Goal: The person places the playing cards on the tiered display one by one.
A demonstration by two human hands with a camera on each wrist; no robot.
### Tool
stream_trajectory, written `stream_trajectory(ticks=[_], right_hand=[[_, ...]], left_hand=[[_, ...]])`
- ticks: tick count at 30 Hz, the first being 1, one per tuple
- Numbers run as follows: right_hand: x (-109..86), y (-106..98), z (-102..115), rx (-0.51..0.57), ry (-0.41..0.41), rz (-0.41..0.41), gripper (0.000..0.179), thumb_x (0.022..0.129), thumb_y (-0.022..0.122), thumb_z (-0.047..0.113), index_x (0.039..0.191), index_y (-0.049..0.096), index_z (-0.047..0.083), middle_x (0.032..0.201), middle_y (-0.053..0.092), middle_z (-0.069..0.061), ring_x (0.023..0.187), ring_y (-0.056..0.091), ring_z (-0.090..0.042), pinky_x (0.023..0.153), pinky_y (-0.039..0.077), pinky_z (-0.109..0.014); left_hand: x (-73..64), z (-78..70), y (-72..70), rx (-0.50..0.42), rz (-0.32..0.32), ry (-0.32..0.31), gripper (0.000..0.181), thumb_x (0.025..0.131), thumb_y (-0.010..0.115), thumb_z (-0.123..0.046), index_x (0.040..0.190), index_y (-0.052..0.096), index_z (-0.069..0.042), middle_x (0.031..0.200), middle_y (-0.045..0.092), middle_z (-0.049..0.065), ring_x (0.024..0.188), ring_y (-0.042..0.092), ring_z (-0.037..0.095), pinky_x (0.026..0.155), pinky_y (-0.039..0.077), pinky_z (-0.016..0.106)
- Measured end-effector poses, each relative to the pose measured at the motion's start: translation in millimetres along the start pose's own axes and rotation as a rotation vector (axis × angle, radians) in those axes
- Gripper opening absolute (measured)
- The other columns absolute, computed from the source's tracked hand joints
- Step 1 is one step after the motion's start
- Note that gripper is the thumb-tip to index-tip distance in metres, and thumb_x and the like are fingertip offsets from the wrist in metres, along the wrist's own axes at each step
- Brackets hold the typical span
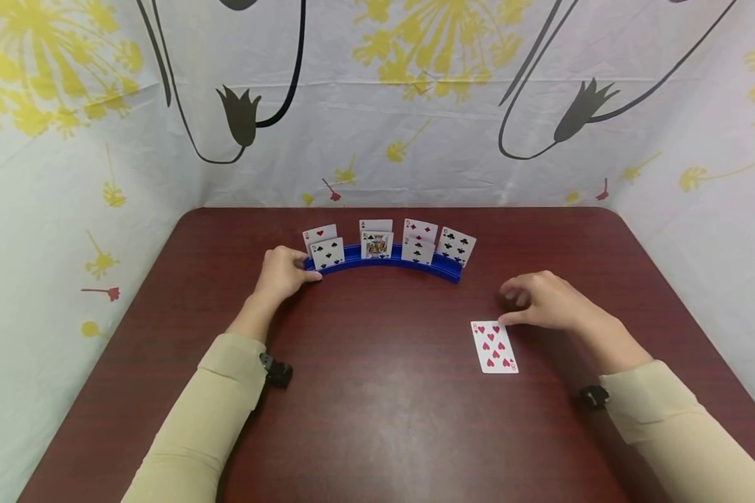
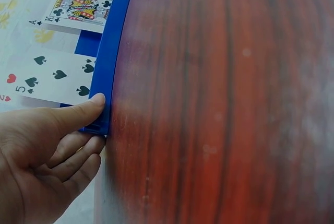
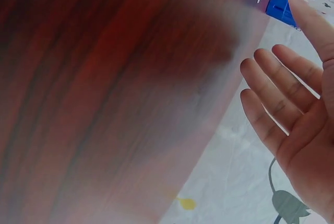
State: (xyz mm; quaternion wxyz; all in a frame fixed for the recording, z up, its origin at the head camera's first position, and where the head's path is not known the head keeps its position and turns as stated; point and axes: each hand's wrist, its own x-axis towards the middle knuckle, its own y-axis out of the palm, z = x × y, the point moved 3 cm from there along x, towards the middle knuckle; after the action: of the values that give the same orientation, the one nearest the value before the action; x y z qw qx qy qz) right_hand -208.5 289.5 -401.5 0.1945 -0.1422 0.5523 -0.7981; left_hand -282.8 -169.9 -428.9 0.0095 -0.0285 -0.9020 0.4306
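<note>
A curved blue card holder stands towards the back of the table. My left hand grips its left end, thumb along the front and the other fingers curled about the end. Nearest that hand stand the five of spades and, behind it, the two of hearts. My right hand hovers over the right side with relaxed, slightly bent fingers and nothing in them. Face up beneath its thumb tip lies the eight of hearts, the thumb overlapping the card's top edge in the head view.
More cards stand in the holder: the king of clubs before an ace, a low club card before the five of diamonds, and the six of clubs. A patterned cloth hangs behind the table.
</note>
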Motion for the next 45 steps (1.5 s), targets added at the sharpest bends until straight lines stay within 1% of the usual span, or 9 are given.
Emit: stream_trajectory(ticks=[5,11,17,24,28,32,40,43,45], right_hand=[[-0.7,1,1,0.017,-0.027,0.051,0.062,0.066,0.094,0.046,0.107,0.075,0.004,0.092,0.073,0.0,0.08,0.067,-0.015,0.072,0.056,-0.039],[-0.6,4,3,0.023,-0.029,0.085,0.071,0.062,0.095,0.05,0.111,0.073,0.004,0.09,0.069,0.002,0.083,0.063,-0.015,0.075,0.054,-0.039],[-0.9,9,6,0.013,-0.049,0.112,0.071,0.06,0.095,0.052,0.108,0.072,0.005,0.086,0.064,0.004,0.081,0.059,-0.014,0.072,0.051,-0.037],[-3.2,13,13,-0.019,-0.018,0.165,0.07,0.054,0.095,0.057,0.099,0.071,0.009,0.082,0.058,0.005,0.076,0.053,-0.012,0.067,0.047,-0.034],[-3.0,16,15,-0.027,-0.003,0.183,0.061,0.052,0.097,0.053,0.091,0.071,0.013,0.078,0.057,0.006,0.072,0.052,-0.01,0.065,0.046,-0.033],[-1.6,17,15,-0.019,-0.007,0.203,0.055,0.053,0.098,0.048,0.087,0.07,0.014,0.075,0.058,0.007,0.069,0.052,-0.009,0.063,0.046,-0.032],[0.4,19,17,-0.004,0.017,0.276,0.057,0.055,0.098,0.043,0.086,0.064,0.012,0.075,0.054,0.003,0.067,0.048,-0.011,0.062,0.042,-0.03],[0.8,19,17,0.004,0.025,0.284,0.058,0.054,0.099,0.042,0.084,0.059,0.012,0.074,0.05,0.003,0.066,0.045,-0.012,0.06,0.039,-0.029],[1.0,19,18,0.004,0.016,0.279,0.059,0.054,0.099,0.042,0.082,0.056,0.012,0.074,0.047,0.003,0.065,0.042,-0.012,0.059,0.036,-0.028]], left_hand=[[0.2,0.4,-0.1,0.001,0.002,-0.004,0.048,0.083,0.086,-0.022,0.121,0.072,0.003,0.113,0.072,0.023,0.109,0.065,0.034,0.093,0.054,0.048],[-0.2,1.4,0.7,-0.007,-0.006,-0.008,0.048,0.082,0.087,-0.021,0.12,0.073,0.004,0.11,0.073,0.023,0.106,0.066,0.033,0.091,0.055,0.048],[-0.8,1.7,0.9,-0.02,-0.01,-0.004,0.047,0.081,0.088,-0.019,0.119,0.073,0.005,0.107,0.073,0.023,0.103,0.068,0.032,0.089,0.055,0.047],[-0.8,1.3,-0.2,-0.013,-0.012,0.002,0.048,0.081,0.088,-0.02,0.119,0.073,0.004,0.109,0.073,0.023,0.106,0.067,0.034,0.091,0.054,0.048],[-0.2,1.0,0.4,-0.016,-0.014,0.001,0.048,0.081,0.088,-0.021,0.119,0.073,0.004,0.109,0.073,0.023,0.105,0.067,0.033,0.091,0.055,0.048],[-0.5,1.1,0.5,-0.02,-0.014,-0.002,0.048,0.081,0.088,-0.02,0.119,0.073,0.005,0.109,0.073,0.022,0.105,0.067,0.032,0.091,0.054,0.047],[1.2,1.2,0.5,-0.017,-0.016,-0.001,0.047,0.081,0.088,-0.02,0.119,0.073,0.004,0.109,0.073,0.022,0.104,0.067,0.032,0.091,0.055,0.048],[1.5,0.9,0.4,-0.01,-0.016,0.003,0.047,0.081,0.088,-0.02,0.119,0.073,0.004,0.108,0.073,0.022,0.104,0.067,0.033,0.091,0.054,0.047],[1.5,0.8,0.3,-0.007,-0.015,0.001,0.048,0.081,0.088,-0.02,0.119,0.073,0.004,0.109,0.073,0.022,0.105,0.067,0.033,0.092,0.054,0.047]])
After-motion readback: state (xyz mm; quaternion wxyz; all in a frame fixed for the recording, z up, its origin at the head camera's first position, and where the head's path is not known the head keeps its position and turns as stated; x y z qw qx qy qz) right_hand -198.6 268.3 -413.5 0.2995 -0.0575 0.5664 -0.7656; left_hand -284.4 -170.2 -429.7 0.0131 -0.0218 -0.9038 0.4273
